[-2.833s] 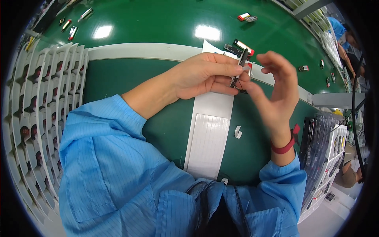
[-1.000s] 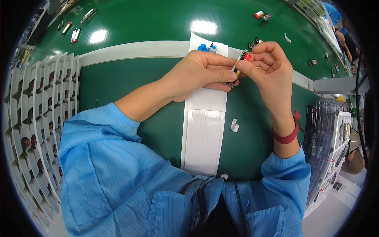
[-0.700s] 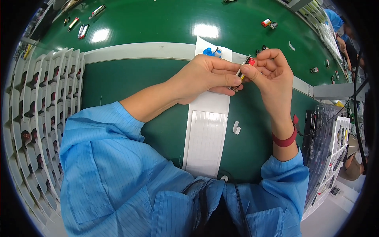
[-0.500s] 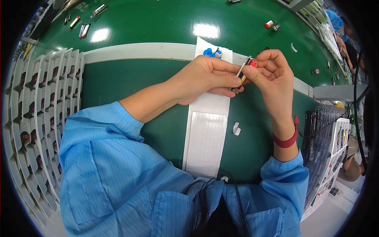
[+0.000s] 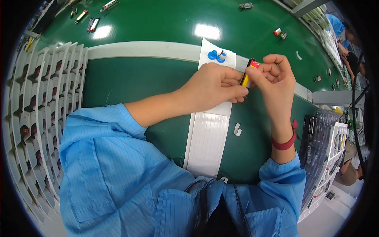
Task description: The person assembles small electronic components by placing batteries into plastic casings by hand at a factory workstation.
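Assy. workshop w/ belt point(image 5: 158, 23), trays point(image 5: 84, 67)

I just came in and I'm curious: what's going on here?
A person in blue sleeves is holding a small red, yellow and black part between the left hand and the right hand. Below the hands, a long white sheet lies on the green mat, with two blue round pieces on its far end. A curled white strip lies beside the sheet.

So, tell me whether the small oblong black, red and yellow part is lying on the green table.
No, the oblong part is held up between the left hand and the right hand.
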Motion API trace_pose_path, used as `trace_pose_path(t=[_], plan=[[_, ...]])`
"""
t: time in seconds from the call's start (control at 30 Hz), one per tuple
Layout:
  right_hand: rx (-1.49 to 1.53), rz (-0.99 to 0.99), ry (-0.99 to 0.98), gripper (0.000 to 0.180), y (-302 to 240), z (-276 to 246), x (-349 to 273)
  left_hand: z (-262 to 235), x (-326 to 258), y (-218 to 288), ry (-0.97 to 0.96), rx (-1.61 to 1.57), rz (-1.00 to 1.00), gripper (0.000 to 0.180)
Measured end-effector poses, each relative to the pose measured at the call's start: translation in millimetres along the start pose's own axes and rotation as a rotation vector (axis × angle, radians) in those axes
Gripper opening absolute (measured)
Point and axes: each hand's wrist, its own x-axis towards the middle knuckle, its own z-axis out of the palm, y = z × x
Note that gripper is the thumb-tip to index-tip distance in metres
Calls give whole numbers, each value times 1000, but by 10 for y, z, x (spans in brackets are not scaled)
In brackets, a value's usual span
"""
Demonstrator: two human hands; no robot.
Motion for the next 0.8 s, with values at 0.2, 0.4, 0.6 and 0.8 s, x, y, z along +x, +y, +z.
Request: trace_pose_path(t=[0.2,0.4,0.6,0.8], plan=[[335,156,-118,32,21,-95,17,-60,35,58,-44,24,-63,26],[183,-8,-141,36,59,-49,-38,-22,-32,20,38,192,39,26],[240,209,-126,24,299,1,81,-713,687,473,380,929,128,28],[167,139,-239,14,359,64,-59,-1085,1063,399,531,1495,84,21]])
